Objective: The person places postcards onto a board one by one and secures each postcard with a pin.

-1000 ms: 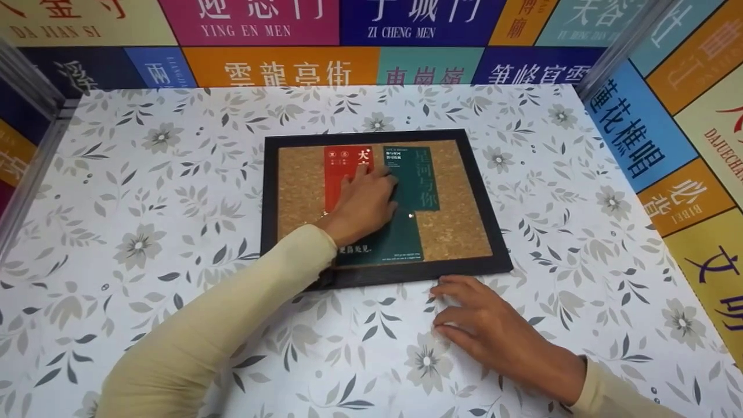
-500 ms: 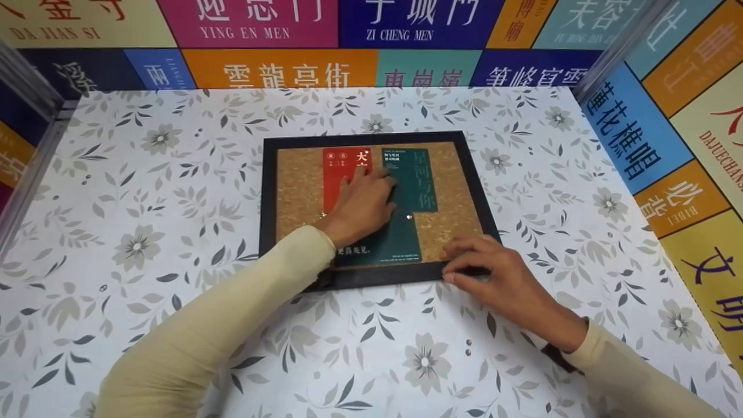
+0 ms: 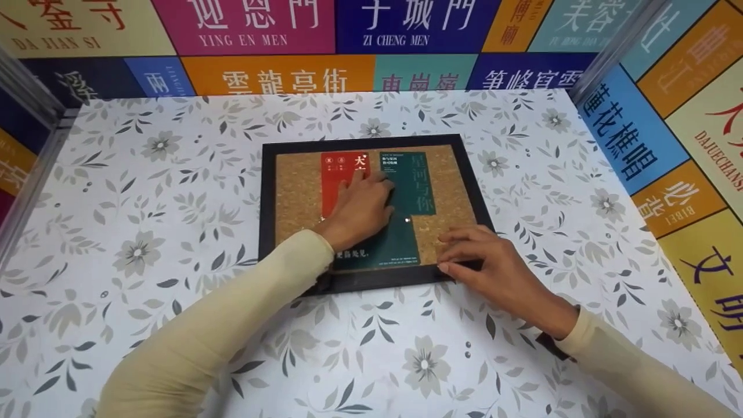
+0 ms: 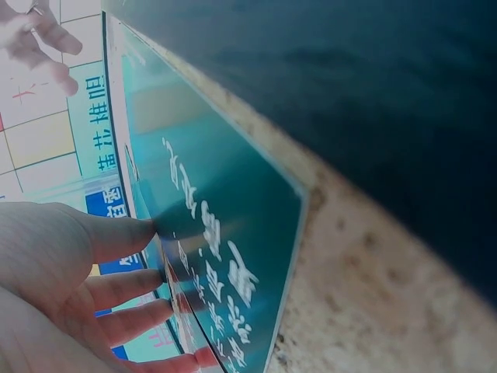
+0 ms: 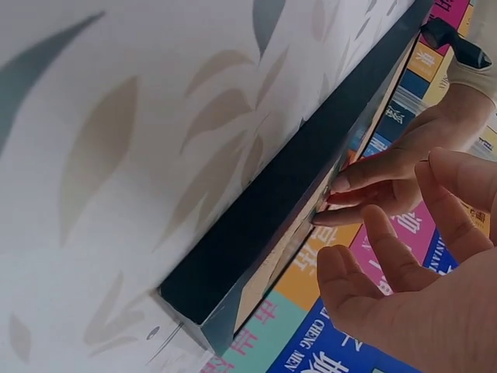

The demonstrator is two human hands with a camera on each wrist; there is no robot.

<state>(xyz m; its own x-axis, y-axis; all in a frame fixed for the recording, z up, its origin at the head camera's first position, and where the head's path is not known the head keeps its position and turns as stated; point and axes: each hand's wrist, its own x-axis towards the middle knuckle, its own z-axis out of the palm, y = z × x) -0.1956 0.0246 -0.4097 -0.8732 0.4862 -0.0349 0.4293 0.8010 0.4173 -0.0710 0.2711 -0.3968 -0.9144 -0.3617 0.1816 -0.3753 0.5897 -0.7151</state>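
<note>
A corkboard [image 3: 453, 183] in a black frame lies on the table. It bears a red card [image 3: 332, 188], a dark green card [image 3: 421, 186] to its right and another green card [image 3: 386, 249] below, all with white lettering. A small shiny pin [image 3: 407, 220] shows at the lower green card's upper right. My left hand [image 3: 360, 203] rests spread across the cards, fingertips touching them and hiding their middle. Over the board's lower right corner, my right hand [image 3: 487, 255] brings thumb and index fingertip together; in the right wrist view a thin dark tip [image 5: 424, 160] shows in that pinch.
The table [image 3: 174, 203] wears a white cloth printed with grey leaves and flowers. Colourful panels [image 3: 278, 72] with large characters stand along the back, and more panels [image 3: 633, 139] rise at the right. A dark strap [image 3: 554, 346] sits under the right wrist.
My right hand has risen from the cloth in front of the board to above its lower right corner, then shifted slightly left. My left hand has stayed on the cards.
</note>
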